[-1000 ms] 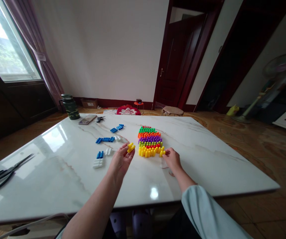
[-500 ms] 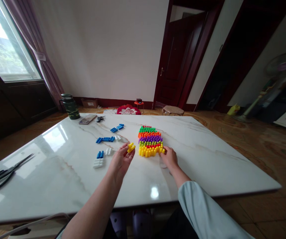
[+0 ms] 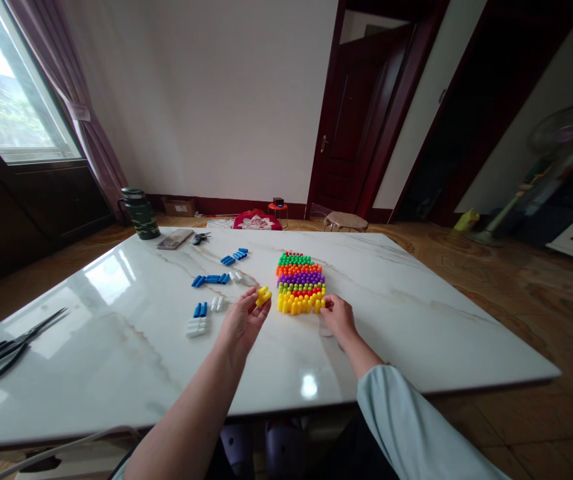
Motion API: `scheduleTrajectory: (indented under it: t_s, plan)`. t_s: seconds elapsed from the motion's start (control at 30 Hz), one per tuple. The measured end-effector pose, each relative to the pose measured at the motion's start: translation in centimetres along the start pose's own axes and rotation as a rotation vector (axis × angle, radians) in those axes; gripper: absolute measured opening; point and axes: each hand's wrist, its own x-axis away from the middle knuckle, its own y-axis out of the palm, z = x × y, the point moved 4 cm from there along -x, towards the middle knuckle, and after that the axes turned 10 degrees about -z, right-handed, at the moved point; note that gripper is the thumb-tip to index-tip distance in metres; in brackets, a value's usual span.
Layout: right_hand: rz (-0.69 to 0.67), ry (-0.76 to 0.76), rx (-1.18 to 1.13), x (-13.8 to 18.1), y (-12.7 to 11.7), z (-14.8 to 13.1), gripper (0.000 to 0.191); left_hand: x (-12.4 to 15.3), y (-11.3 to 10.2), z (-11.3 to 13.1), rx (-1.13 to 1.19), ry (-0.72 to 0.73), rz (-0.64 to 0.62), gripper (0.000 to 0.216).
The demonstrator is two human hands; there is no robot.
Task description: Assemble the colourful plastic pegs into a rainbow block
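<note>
A block of small upright plastic pegs (image 3: 300,279) stands on the table in coloured rows: green, orange, purple, olive, red and yellow. Its nearest row is made of yellow pegs (image 3: 294,305). At the right end of that row, my right hand (image 3: 340,316) pinches a small yellow piece (image 3: 320,305) between thumb and fingers. To the left of the block, raised above the table, my left hand (image 3: 244,319) is closed on yellow pegs (image 3: 263,296) lying side by side. The exact number of pegs in each hand is hard to make out.
Blue pegs (image 3: 212,279) and white pegs (image 3: 197,327) lie in small groups on the left of the marble-look table (image 3: 416,320). Black-handled scissors (image 3: 19,343) rest at the left edge. Farther back are a camouflage flask (image 3: 140,213), a phone (image 3: 175,239) and keys (image 3: 200,238).
My right hand has shifted slightly left with the yellow piece at the end of the front row. My left hand stays in place, still holding its yellow pegs.
</note>
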Motion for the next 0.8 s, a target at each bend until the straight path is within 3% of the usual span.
scheduleTrajectory:
  t_s: [0.13, 0.23, 0.37, 0.57, 0.63, 0.8]
  plan:
    - [0.028, -0.003, 0.015, 0.0, 0.0, -0.9, 0.018, 0.1, 0.1, 0.0, 0.0, -0.004, 0.009, 0.016]
    - [0.075, 0.077, 0.106, 0.5, -0.7, -1.6, 0.012, 0.2, 0.2, 0.0, 0.0, -0.005, 0.016, 0.016]
    - [-0.031, 0.189, 0.159, 1.2, -1.0, -2.1, 0.004, 0.2, 0.3, -0.1, 0.0, -0.003, 0.011, 0.016]
    - [-0.108, 0.163, 0.173, 1.9, -1.1, -3.6, 0.012, -0.2, 0.3, -0.3, -0.023, -0.008, -0.042, 0.021]
    - [-0.093, 0.117, 0.11, 2.3, -1.4, -4.9, 0.009, -0.3, 0.3, -0.6, -0.042, -0.022, -0.058, 0.023]
    - [-0.133, -0.265, -0.375, 4.0, -1.1, -10.0, 0.027, 0.0, 0.5, -1.4, -0.098, -0.045, -0.084, 0.025]
